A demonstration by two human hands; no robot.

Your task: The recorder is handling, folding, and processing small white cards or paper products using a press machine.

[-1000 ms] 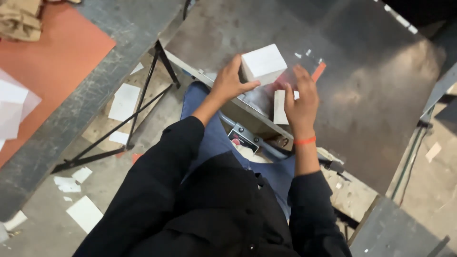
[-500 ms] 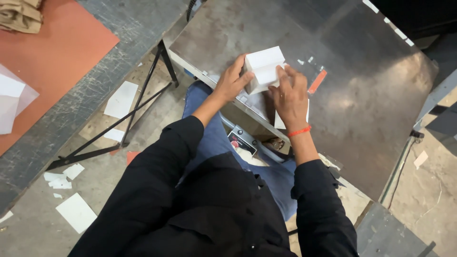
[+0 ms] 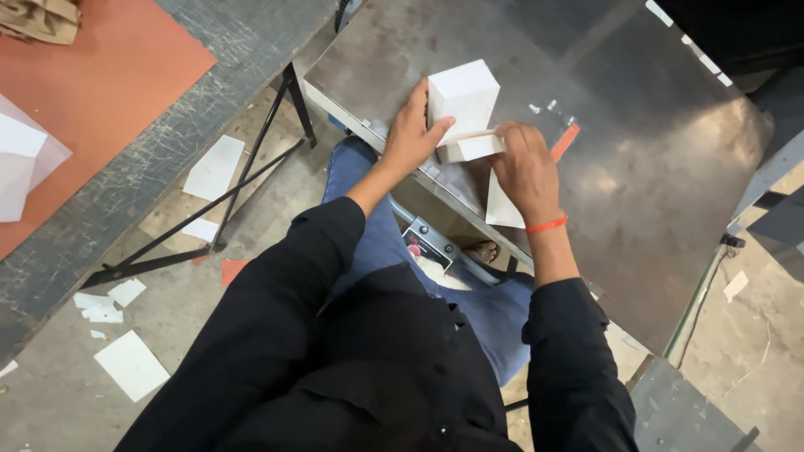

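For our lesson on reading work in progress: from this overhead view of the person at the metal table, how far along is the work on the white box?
Done: the white box stands formed on the metal table. In hand: the left hand steadies its side while the right hand works a thin strip along its lower edge. Left: a flat white sheet lies unused beneath the right hand, and an orange piece lies untouched beside it.

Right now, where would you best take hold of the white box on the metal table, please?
Probably by its two long side faces, coming down from above. The white box stands flat on the metal table, its top clear; the left hand already covers its near-left side, the right hand the front.
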